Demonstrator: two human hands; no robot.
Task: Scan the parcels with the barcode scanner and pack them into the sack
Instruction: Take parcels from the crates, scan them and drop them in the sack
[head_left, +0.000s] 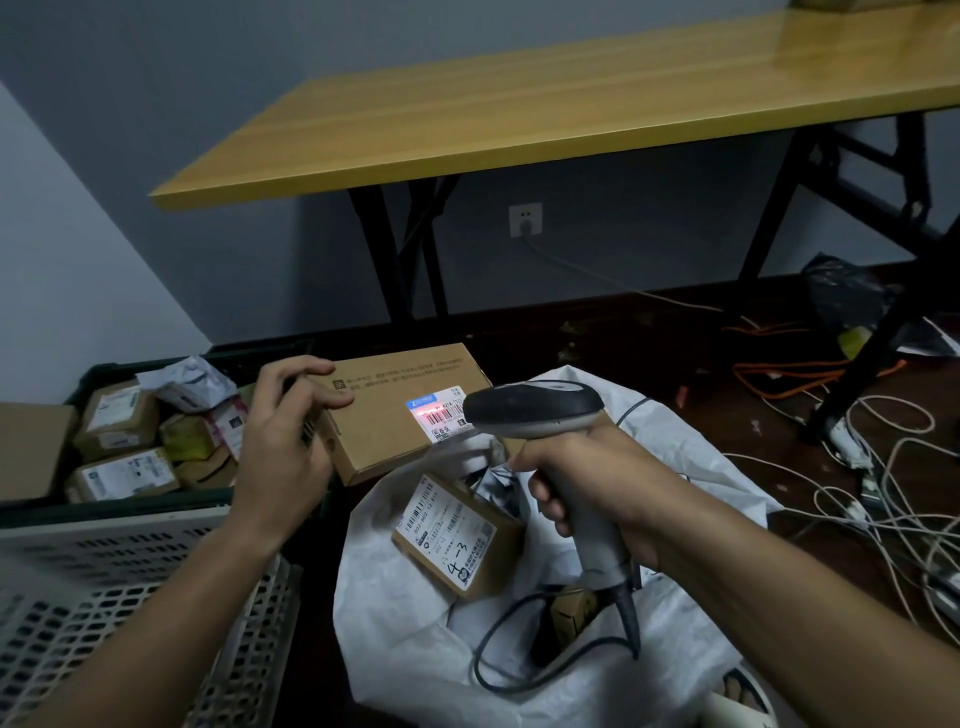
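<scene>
Grey crate nearest; cables R of sack.

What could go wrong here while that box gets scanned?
The left hand grips the box only at one end, so it might tip or drop. The scanner cord trails into the sack and could get buried under parcels. The red light covers only part of the label, so the scan may miss.

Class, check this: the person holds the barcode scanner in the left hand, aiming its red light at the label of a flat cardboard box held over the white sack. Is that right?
One slip: the barcode scanner is gripped by the right hand, not the left. The left hand holds the flat cardboard box. The head view shows this; the red light on the label and the white sack below stand as stated.
</scene>
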